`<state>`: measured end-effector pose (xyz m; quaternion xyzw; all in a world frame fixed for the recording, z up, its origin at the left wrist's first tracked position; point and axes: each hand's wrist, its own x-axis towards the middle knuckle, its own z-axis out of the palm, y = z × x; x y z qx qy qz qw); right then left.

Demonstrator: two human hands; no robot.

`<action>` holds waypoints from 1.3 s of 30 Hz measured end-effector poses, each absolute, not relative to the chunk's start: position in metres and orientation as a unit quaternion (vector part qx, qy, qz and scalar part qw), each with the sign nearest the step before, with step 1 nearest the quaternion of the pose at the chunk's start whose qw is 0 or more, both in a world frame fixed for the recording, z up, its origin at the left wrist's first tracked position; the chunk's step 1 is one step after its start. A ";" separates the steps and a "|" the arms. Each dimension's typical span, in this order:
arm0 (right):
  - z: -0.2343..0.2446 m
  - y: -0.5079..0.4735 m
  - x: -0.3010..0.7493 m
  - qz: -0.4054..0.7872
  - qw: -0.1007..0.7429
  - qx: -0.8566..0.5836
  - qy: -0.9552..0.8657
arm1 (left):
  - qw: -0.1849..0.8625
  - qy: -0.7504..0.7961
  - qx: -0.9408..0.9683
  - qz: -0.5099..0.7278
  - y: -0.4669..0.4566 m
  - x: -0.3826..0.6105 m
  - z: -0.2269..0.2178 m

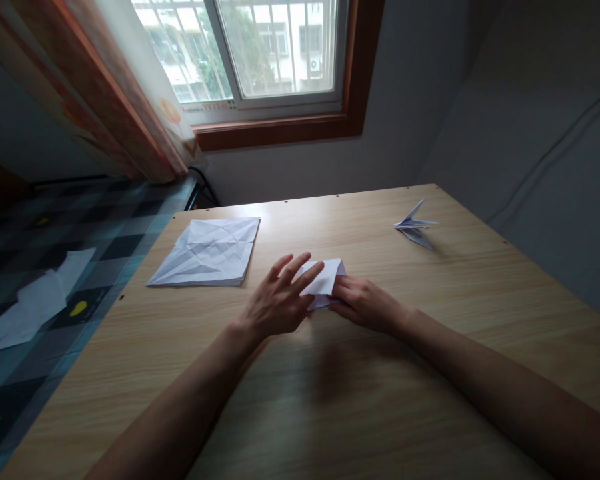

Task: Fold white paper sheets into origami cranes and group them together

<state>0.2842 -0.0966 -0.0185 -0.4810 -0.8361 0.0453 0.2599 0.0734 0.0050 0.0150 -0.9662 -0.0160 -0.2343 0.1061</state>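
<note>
A small folded sheet of white paper (325,277) is between my two hands over the middle of the table. My left hand (283,300) is at its left side, the forefinger along the upper face and the thumb by the lower edge. The other left fingers are spread and raised. My right hand (365,300) grips the paper's right side, with fingertips tucked inside the fold and partly hidden. The upper layer bends over and stands apart from a lower layer.
Creased square paper sheets (210,253) lie stacked at the table's (430,387) back left. A pointed folded-paper figure (414,225) sits at the back right. More white paper (40,300) lies on the checked cloth (145,207) left of the table. Beyond are a window and a curtain (110,87).
</note>
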 end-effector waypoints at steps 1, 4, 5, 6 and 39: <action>-0.018 -0.097 0.286 0.051 0.261 -0.481 -0.835 | 0.103 -0.018 -0.972 -0.211 0.005 0.072 0.018; -0.018 -0.099 0.291 0.075 0.277 -0.479 -0.830 | 0.098 -0.020 -0.982 -0.160 0.009 0.070 0.025; -0.018 -0.099 0.293 0.082 0.281 -0.477 -0.829 | 0.098 -0.023 -0.983 -0.151 0.010 0.069 0.026; -0.019 -0.099 0.294 0.087 0.284 -0.474 -0.829 | 0.097 -0.027 -0.984 -0.146 0.012 0.069 0.026; -0.020 -0.109 0.288 -0.032 0.281 -0.472 -0.835 | -0.059 -0.131 -0.938 -0.317 0.019 0.091 -0.023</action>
